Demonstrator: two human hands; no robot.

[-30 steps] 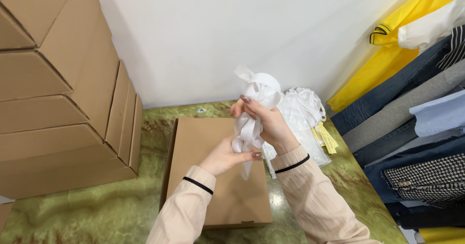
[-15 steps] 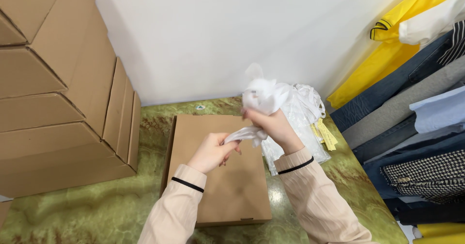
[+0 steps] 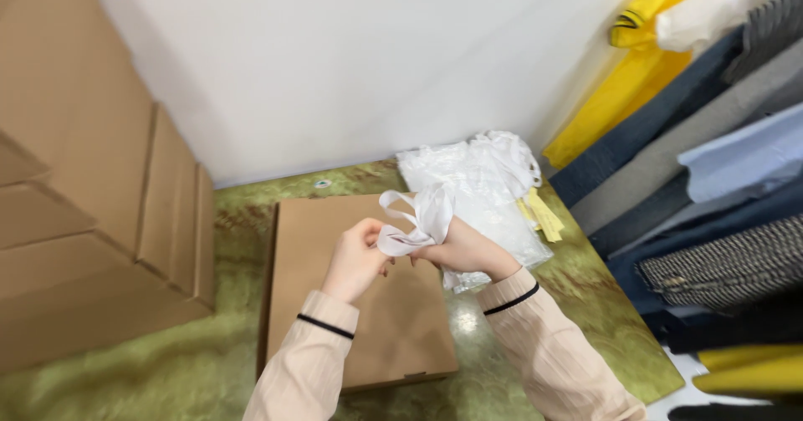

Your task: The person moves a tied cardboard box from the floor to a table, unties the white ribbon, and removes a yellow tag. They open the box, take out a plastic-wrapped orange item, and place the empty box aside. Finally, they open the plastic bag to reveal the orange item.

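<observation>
Two beige sleeves with dark cuff bands rise from the near edge of the worktop (image 3: 125,371), a green marbled surface. Flat box (image 3: 351,304): brown cardboard, lying closed on the worktop, its near end towards the person. Left hand (image 3: 355,258): raised above the box, fingers pinched closed on one end of a white bag (image 3: 418,220). Right hand (image 3: 464,250): just beside the left, closed around the other part of the same bag, which is twisted between both hands with a loop standing up. Pile of clear bags (image 3: 485,178): beyond the right hand, near the far edge of the worktop, yellow tags (image 3: 539,216) at its right side. Stack of cardboard boxes (image 3: 92,220): along the left edge. Hanging clothes (image 3: 711,187): yellow, blue, grey and checked, past the right edge. White wall (image 3: 351,61): behind everything.
</observation>
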